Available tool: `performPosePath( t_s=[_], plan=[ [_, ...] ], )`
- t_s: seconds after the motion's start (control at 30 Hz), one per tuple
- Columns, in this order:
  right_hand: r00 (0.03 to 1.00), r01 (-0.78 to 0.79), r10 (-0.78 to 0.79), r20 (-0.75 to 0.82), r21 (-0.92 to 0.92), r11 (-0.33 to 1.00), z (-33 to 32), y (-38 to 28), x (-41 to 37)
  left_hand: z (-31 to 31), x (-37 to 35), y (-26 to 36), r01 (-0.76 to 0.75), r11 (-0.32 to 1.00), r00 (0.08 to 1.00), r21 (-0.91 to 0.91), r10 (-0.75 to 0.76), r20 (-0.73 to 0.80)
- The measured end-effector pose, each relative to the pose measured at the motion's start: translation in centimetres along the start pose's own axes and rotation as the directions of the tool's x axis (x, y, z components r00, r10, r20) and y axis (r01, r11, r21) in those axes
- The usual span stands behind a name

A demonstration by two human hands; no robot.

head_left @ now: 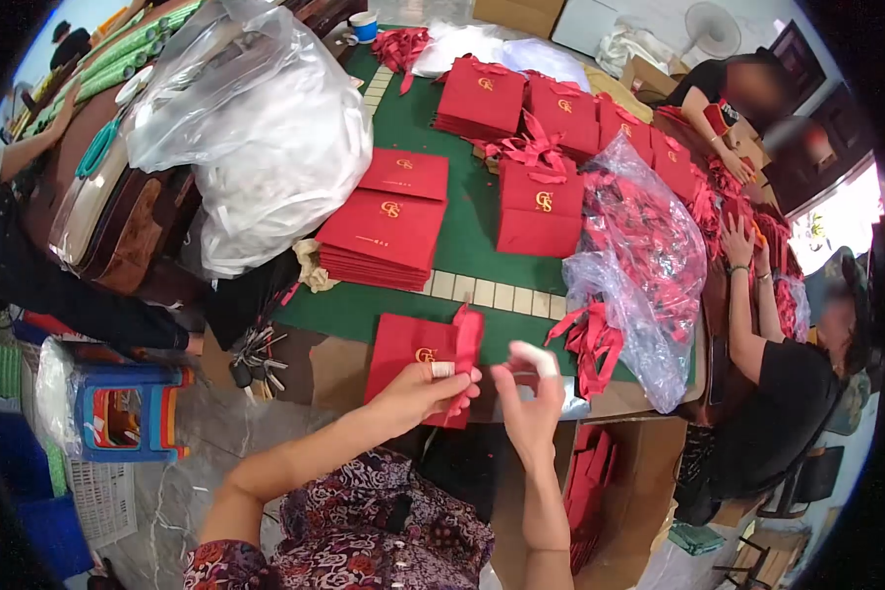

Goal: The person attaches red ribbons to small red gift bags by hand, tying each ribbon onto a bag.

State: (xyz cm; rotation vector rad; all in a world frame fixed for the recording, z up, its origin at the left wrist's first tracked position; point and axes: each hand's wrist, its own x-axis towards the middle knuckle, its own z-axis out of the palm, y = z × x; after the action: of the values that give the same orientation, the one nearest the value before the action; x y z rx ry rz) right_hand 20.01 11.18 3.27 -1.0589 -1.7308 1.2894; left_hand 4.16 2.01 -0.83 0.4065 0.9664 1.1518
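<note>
A red paper bag (388,344) with a gold logo lies at the table's near edge, in front of me. My left hand (425,395) is closed on a red ribbon (468,339) over the bag's right side; white tape wraps one of its fingers. To the right of the ribbon, my right hand (533,403) is raised with thumb and fingers apart and nothing visible between them. One of its fingers also has a white wrap. A bunch of red ribbons (594,344) lies on the table beyond my right hand.
Stacked flat red bags (379,241) lie ahead, near a large plastic sack (265,128). More bags (539,211) stand farther back. Ribbons fill a clear bag (644,236) at right. A cardboard box (624,492) stands below. Other people work at the right and left.
</note>
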Motion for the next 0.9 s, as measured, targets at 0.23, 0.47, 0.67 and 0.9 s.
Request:
performPosePath(
  t_s=[0.23, 0.47, 0.67, 0.9],
  plan=[
    [0.753, 0.658, -0.566, 0.336, -0.403, 0.636, 0.1, 0.6, -2.2, -0.1, 1.2, -1.4, 0.143, 0.887, 0.978, -0.44, -0.058, 0.2],
    [0.85, 0.524, -0.513, 0.119, -0.087, 0.848, -1.4, -1.8, -3.1, 0.0, -1.5, 1.4, 0.174, 0.985, 0.969, -0.004, -0.171, 0.177],
    [0.921, 0.388, -0.386, 0.041, -0.115, 0.914, -0.7, -3.1, -2.8, -3.2, -3.0, 4.9, -0.253, 0.319, 0.708, 0.913, 0.704, -0.05],
    [0.926, 0.367, -0.314, 0.21, -0.308, 0.878, 4.8, -0.5, 0.0, -5.8, -1.5, 4.9, 0.005, -0.066, 0.724, 0.998, 0.688, 0.042]
  ],
)
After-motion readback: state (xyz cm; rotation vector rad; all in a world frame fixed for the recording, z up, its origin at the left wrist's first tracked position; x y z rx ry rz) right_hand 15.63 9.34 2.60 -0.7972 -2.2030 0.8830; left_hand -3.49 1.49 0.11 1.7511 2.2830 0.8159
